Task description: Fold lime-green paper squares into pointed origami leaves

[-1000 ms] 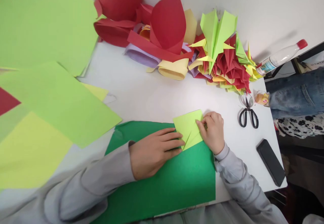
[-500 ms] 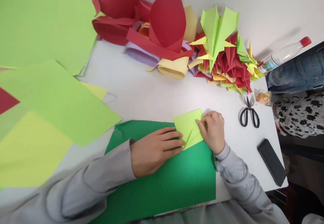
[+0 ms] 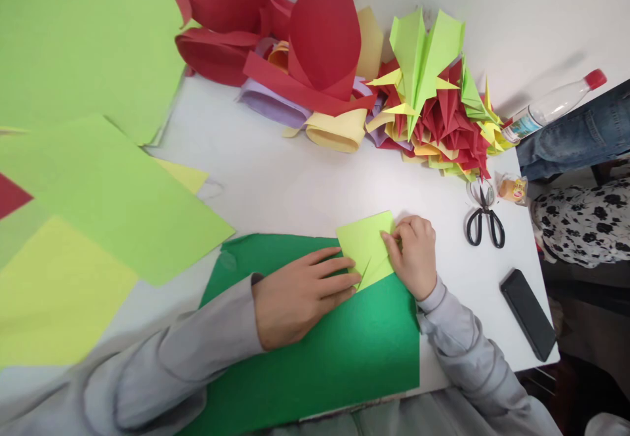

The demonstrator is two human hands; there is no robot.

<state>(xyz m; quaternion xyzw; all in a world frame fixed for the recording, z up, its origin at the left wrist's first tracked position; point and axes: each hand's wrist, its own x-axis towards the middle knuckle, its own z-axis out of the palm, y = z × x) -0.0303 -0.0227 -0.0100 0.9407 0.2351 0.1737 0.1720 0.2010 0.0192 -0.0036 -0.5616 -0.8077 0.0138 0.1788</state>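
Observation:
A folded piece of light green paper (image 3: 365, 239) lies over the far right part of a dark green sheet (image 3: 344, 350), with a slit-like fold line near its lower edge. My left hand (image 3: 305, 297) lies flat with fingers stretched, the fingertips resting on the paper's left side. At the paper's right edge, my right hand (image 3: 414, 252) is closed, pinching that edge between thumb and bent fingers. The fingers' far side is hidden from view.
Large light green sheets (image 3: 138, 206) cover the left. Rolled red paper (image 3: 325, 42) and a pile of folded paper pieces (image 3: 443, 121) stand at the back. Scissors (image 3: 485, 216), a black oblong object (image 3: 527, 314) and a bottle (image 3: 556, 108) are at the right, with people beyond.
Both hands stay almost still on the folded paper. The left fingertips have shifted very slightly to the right, and the view has moved a little.

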